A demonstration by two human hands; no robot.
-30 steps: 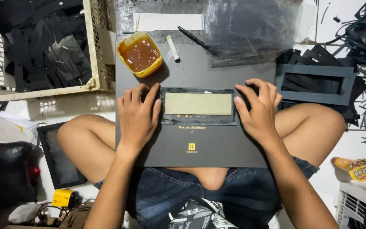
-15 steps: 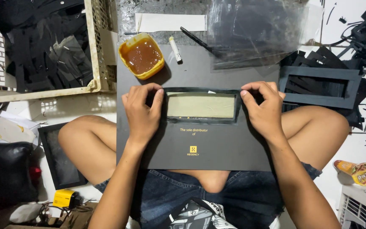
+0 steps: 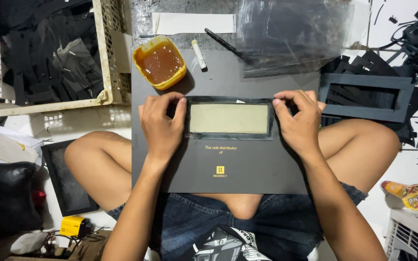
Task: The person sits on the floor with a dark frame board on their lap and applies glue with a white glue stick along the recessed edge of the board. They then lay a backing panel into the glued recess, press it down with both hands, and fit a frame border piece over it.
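A crate of black scraps sits far left; a tub of brown glue stands on the board; the left hand and right hand pinch the frame's ends, fingers closed on it, mid-board; more frames lie right.

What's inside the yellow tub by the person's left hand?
The yellow tub holds a brown, glossy liquid that fills it nearly to the rim. The liquid hides the tub's bottom, so anything lying under it cannot be seen.
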